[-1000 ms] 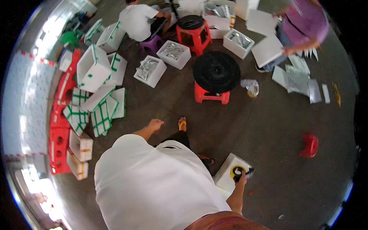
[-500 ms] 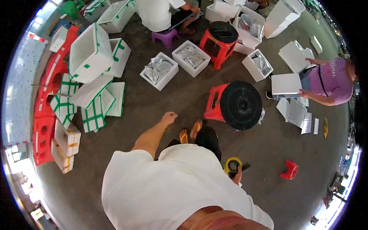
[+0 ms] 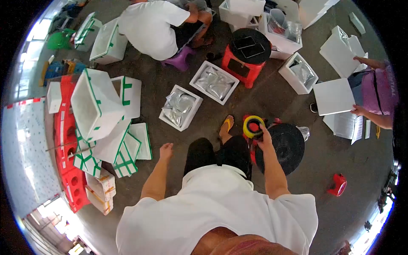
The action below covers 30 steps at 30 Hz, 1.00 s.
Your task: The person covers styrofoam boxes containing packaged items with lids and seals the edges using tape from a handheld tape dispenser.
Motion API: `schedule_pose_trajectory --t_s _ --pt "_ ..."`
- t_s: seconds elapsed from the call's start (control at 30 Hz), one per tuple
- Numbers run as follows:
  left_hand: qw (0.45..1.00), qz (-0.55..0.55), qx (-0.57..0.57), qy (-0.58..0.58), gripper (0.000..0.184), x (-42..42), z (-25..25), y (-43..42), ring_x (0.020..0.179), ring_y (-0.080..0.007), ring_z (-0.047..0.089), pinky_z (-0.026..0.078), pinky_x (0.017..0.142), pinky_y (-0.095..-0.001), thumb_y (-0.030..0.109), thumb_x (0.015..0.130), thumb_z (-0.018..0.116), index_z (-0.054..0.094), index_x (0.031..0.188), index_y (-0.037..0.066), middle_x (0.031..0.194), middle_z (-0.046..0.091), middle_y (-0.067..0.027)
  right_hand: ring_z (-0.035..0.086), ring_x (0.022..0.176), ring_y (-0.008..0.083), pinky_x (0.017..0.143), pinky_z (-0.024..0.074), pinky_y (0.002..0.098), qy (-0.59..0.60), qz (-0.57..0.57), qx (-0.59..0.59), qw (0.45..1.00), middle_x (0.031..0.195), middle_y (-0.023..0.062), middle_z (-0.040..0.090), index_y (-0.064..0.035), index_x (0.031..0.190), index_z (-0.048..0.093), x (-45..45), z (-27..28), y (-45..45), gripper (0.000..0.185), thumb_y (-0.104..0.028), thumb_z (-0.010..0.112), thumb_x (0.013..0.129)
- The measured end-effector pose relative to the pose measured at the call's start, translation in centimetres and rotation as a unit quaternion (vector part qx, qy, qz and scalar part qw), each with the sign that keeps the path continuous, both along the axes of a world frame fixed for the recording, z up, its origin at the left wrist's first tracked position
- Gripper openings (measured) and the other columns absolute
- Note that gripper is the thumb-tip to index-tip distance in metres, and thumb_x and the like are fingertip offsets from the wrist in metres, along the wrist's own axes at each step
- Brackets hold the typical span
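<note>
We are gripping the tape (image 3: pixel 246 128) in our right hand (image 3: pixel 265 137), our fingers clasping one side of the yellow ring. The tape is hanging ahead of our right thigh, to the right of our foot (image 3: pixel 225 131), and in our view it is overlapping the red legs of a stool (image 3: pixel 285 148). Our right forearm is crossing in front of that stool's black top; whether they are touching, we cannot tell.

Our left hand (image 3: pixel 166 150) is hanging out beyond our left thigh, its fingers curling inward; whether it is clenching or hanging slack, we cannot tell. Ahead of it, a white box (image 3: pixel 192 115) is holding silver packs (image 3: pixel 178 108), and a second box (image 3: pixel 207 94), just beyond and to the right, is holding more.

Past these, a person in white (image 3: pixel 155 29) is sitting on a purple stool (image 3: pixel 177 59). At far right, a person in purple (image 3: pixel 370 93) is holding a white board (image 3: pixel 333 97). To our left, green-taped lids (image 3: pixel 124 163) are lying beside a red barrier (image 3: pixel 68 127), and a small red stool (image 3: pixel 338 185) is resting to our right.
</note>
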<state>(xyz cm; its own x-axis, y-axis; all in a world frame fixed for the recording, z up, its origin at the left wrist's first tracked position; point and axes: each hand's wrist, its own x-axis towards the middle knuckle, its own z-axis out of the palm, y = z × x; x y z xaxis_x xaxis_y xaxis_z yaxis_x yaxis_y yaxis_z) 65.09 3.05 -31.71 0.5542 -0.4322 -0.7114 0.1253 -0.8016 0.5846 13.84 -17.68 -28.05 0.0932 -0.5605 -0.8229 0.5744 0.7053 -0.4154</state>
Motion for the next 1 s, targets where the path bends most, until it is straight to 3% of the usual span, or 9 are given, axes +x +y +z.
schedule_pose_trajectory --t_s 0.27,0.33,0.5,0.63,0.73,0.8,0.87,0.93,1.0 --pt "0.93 -0.322 0.032 -0.176 0.052 3.3 -6.6 -25.5 0.103 -0.03 0.066 0.05 0.088 -0.0377 0.03 0.085 0.07 0.06 0.123 -0.004 0.106 0.07 -0.0193 0.052 0.124 0.0266 0.101 0.0428 0.0437 0.188 0.066 0.14 0.97 0.145 0.012 0.047 -0.0039 0.143 0.046 8.3 -10.3 -14.1 0.071 -0.038 0.071 0.087" --pt "0.961 -0.262 0.021 -0.08 0.062 2.0 -10.8 -32.9 0.11 -0.0356 0.063 0.049 0.091 -0.0401 0.034 0.086 0.069 0.052 0.132 -0.003 0.117 0.065 -0.023 0.057 0.108 0.0229 0.084 0.0484 0.0429 0.101 0.082 0.077 0.989 0.119 0.0042 0.064 -0.0151 0.13 0.057 9.8 -15.4 -16.5 0.059 -0.047 0.072 0.083" --pt "0.871 -0.436 0.04 -0.221 0.073 3.3 -29.4 -46.9 0.13 -0.0413 0.046 0.035 0.111 -0.0446 0.037 0.084 0.068 0.044 0.138 -0.005 0.141 0.046 -0.0292 0.056 0.103 0.0174 0.085 0.0429 0.0332 0.26 0.133 0.147 0.945 0.121 0.0049 0.062 -0.0105 0.126 0.061 14.4 -30.1 -21.9 0.054 -0.044 0.071 0.084" --pt "0.827 -0.51 -0.05 -0.23 0.07 4.8 -39.5 -53.0 0.119 -0.0448 0.054 0.044 0.102 -0.0489 0.031 0.082 0.068 0.042 0.137 -0.005 0.128 0.054 -0.0337 0.051 0.116 0.0206 0.1 0.0353 0.031 0.177 0.223 -0.035 0.958 0.131 0.0071 0.057 -0.0081 0.131 0.059 14.7 -43.7 -22.8 0.059 -0.042 0.07 0.084" --pt "0.801 -0.524 0.007 -0.291 0.062 5.8 -46.7 -53.9 0.115 -0.0437 0.058 0.047 0.098 -0.0499 0.035 0.085 0.064 0.049 0.132 -0.002 0.123 0.059 -0.0298 0.045 0.129 0.0232 0.107 0.0333 0.0411 0.228 0.262 0.047 0.937 0.145 0.0086 0.045 -0.0118 0.137 0.055 18.0 -44.0 -24.1 0.057 -0.046 0.056 0.091" --pt "0.785 -0.54 0.049 -0.298 0.056 5.6 -46.6 -54.3 0.114 -0.0428 0.059 0.047 0.097 -0.0497 0.035 0.084 0.064 0.054 0.127 0.0 0.121 0.06 -0.0274 0.041 0.137 0.025 0.112 0.0319 0.0478 0.214 0.224 0.044 0.95 0.154 0.0096 0.037 -0.0142 0.14 0.052 19.0 -44.0 -24.3 0.057 -0.048 0.047 0.095" --pt "0.757 -0.559 0.118 -0.317 0.046 4.4 -43.7 -55.6 0.11 -0.041 0.061 0.049 0.094 -0.0492 0.035 0.084 0.064 0.063 0.118 0.004 0.117 0.064 -0.0226 0.056 0.115 0.0221 0.101 0.0385 0.033 0.145 0.043 -0.101 0.983 0.121 0.0069 0.063 -0.007 0.114 0.065 18.9 -45.2 -22.6 0.042 -0.037 0.071 0.084" --pt "0.763 -0.568 0.058 -0.303 0.044 3.0 -38.4 -54.8 0.107 -0.0409 0.063 0.049 0.092 -0.0494 0.033 0.082 0.065 0.064 0.116 0.006 0.111 0.066 -0.0225 0.06 0.108 0.022 0.097 0.0452 0.0341 0.048 -0.029 0.103 0.993 0.114 0.0068 0.066 -0.0043 0.111 0.064 18.7 -40.0 -25.4 0.039 -0.033 0.07 0.085" --pt "0.772 -0.566 0.03 -0.287 0.041 0.9 -32.2 -53.7 0.099 -0.0406 0.065 0.05 0.087 -0.0501 0.03 0.078 0.066 0.067 0.112 0.008 0.1 0.069 -0.0219 0.064 0.099 0.0209 0.091 0.0505 0.0356 0.017 -0.07 0.09 0.993 0.108 0.0067 0.068 -0.0045 0.111 0.065 17.1 -38.4 -23.7 0.034 -0.029 0.067 0.087"
